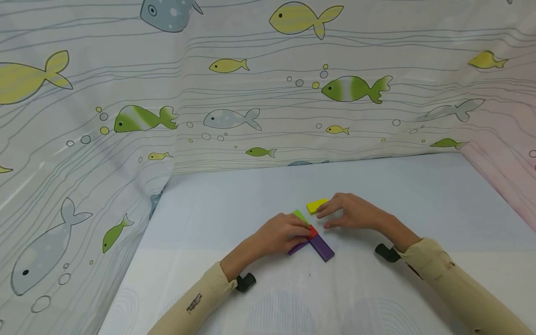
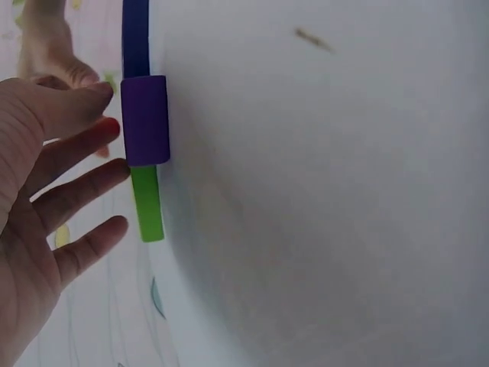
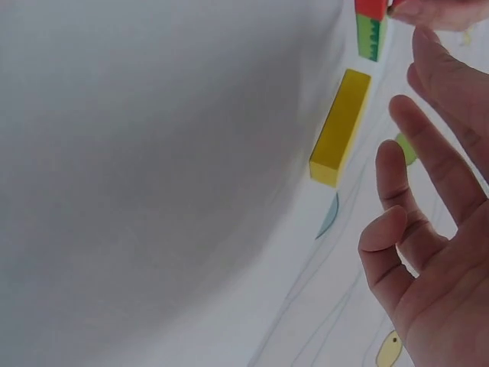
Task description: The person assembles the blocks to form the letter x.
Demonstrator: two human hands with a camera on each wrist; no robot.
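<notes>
Head view shows your right hand (image 1: 353, 214), fingers spread loosely, beside the yellow block (image 1: 316, 205): likely light, rigid and smooth, so pinch its long sides.

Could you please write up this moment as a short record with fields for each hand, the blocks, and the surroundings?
Left hand: fingers rest on the red block, no grip closed round it.
Right hand: open, fingertips at the yellow block; contact unclear.
Blocks: a purple block, another partly under the left hand, a green block, red one between them; yellow one lies apart.
Surface: pale table cover.
Backdrop: fish-print curtain.
</notes>
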